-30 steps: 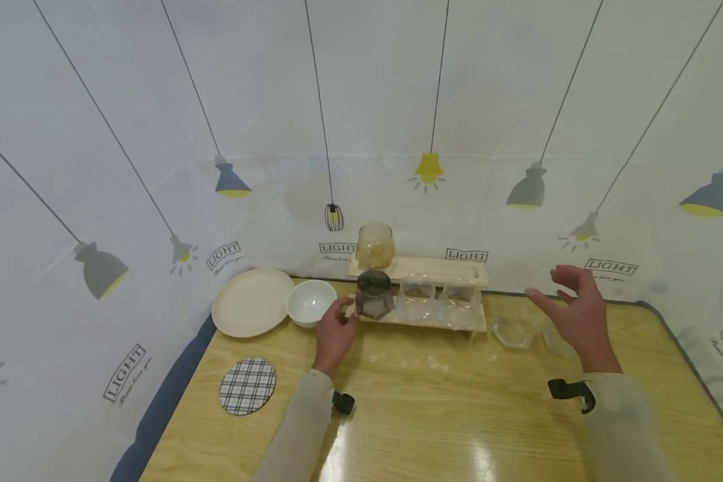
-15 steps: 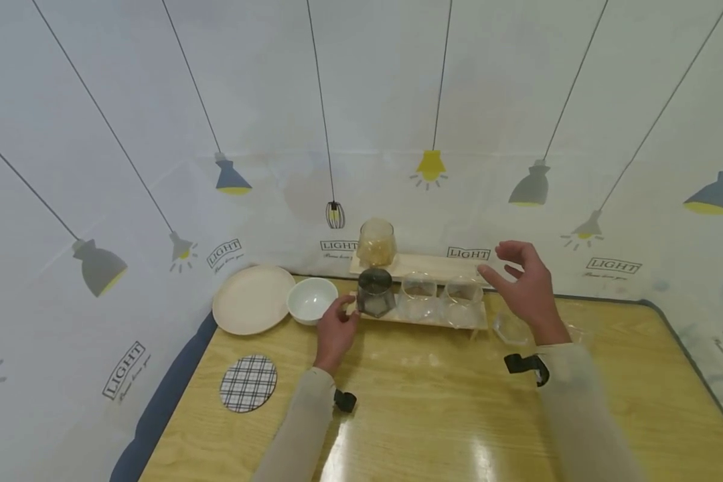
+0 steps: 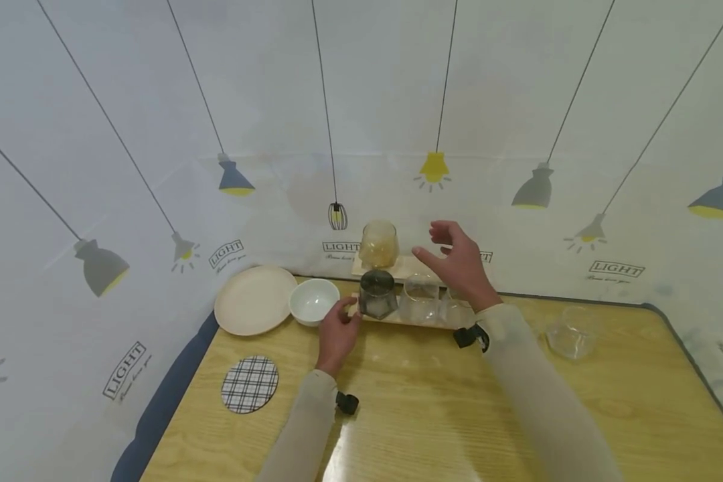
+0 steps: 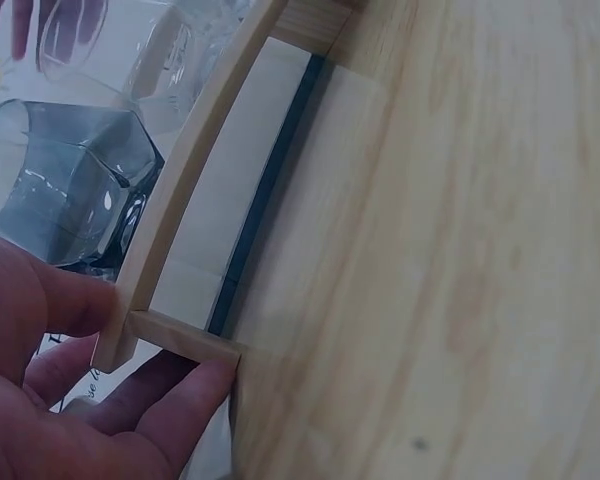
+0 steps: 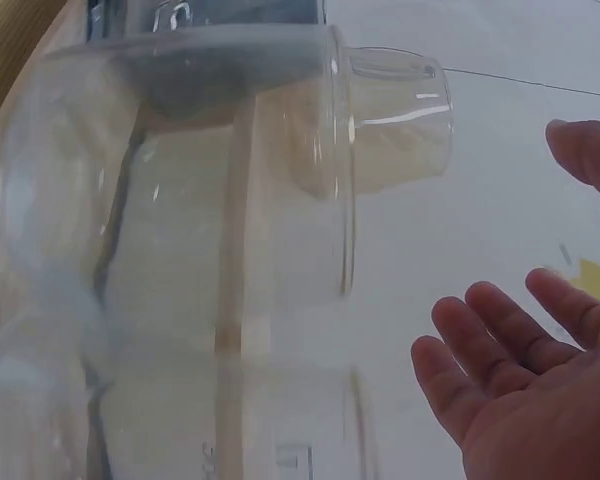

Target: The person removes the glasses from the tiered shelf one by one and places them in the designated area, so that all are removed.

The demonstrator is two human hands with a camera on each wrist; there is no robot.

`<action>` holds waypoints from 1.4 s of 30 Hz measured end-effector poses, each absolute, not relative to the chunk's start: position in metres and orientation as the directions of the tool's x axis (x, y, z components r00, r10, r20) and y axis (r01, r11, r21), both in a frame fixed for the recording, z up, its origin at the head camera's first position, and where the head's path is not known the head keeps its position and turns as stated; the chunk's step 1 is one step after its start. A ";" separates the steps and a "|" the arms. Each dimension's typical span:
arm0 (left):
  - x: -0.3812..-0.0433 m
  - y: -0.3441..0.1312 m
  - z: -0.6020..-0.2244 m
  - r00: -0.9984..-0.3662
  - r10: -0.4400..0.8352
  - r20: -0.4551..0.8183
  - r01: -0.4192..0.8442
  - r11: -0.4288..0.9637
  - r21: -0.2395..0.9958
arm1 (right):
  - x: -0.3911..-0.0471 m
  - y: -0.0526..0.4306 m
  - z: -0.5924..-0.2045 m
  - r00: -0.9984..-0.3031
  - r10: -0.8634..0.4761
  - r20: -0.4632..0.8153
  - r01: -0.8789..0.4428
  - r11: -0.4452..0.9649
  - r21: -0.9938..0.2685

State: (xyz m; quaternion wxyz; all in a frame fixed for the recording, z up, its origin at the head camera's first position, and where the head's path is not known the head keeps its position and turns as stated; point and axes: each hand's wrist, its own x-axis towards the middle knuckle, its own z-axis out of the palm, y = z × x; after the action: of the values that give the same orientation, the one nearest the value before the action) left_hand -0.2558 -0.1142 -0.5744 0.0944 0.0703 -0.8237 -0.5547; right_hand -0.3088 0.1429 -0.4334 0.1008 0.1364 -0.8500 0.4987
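My left hand (image 3: 339, 338) holds the left end of a two-tier wooden rack (image 4: 170, 215), its thumb on the front rail and fingers at the end leg. A smoky grey glass (image 3: 377, 294) stands on the lower shelf beside that hand. Two clear glasses (image 3: 420, 298) follow it to the right, the farther one partly covered by my right wrist. On the upper shelf's left end sits an amber glass (image 3: 379, 244). My right hand (image 3: 458, 264) is raised over the shelf to its right, thumb and fingers spread apart, touching nothing; the right wrist view shows the gap to the amber glass (image 5: 400, 120).
Left of the rack stand a white bowl (image 3: 314, 302) and a round pale plate (image 3: 256, 301). A checked coaster (image 3: 250, 383) lies nearer on the wooden table (image 3: 410, 402). Clear glassware (image 3: 571, 335) stands to the right. A lamp-printed cloth (image 3: 277, 201) hangs behind the table.
My right hand has moved left from above the clear glassware at the right to beside the amber glass. The left hand keeps its hold on the rack's end.
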 end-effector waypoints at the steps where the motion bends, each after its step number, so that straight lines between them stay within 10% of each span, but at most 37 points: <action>1: -0.256 -0.114 -0.575 -0.972 -0.220 0.083 -0.007 0.377 0.926 | -0.312 0.138 -0.432 -0.946 -0.138 0.292 -0.322 0.461 -0.827; 17: -0.254 -0.112 -0.575 -0.971 -0.232 0.057 -0.037 0.381 0.924 | -0.350 0.079 -0.438 -0.975 -0.211 0.063 -0.171 0.543 -0.822; 42: -0.252 -0.107 -0.576 -0.968 -0.243 0.056 -0.022 0.307 0.952 | -0.313 0.123 -0.418 -0.954 -0.182 0.237 -0.294 0.416 -0.861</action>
State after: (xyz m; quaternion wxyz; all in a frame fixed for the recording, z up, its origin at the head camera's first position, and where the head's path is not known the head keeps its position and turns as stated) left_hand -0.2515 -0.1067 -0.5764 0.0949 0.0825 -0.8027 -0.5830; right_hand -0.3133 0.1233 -0.4183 0.0534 0.1416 -0.8398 0.5214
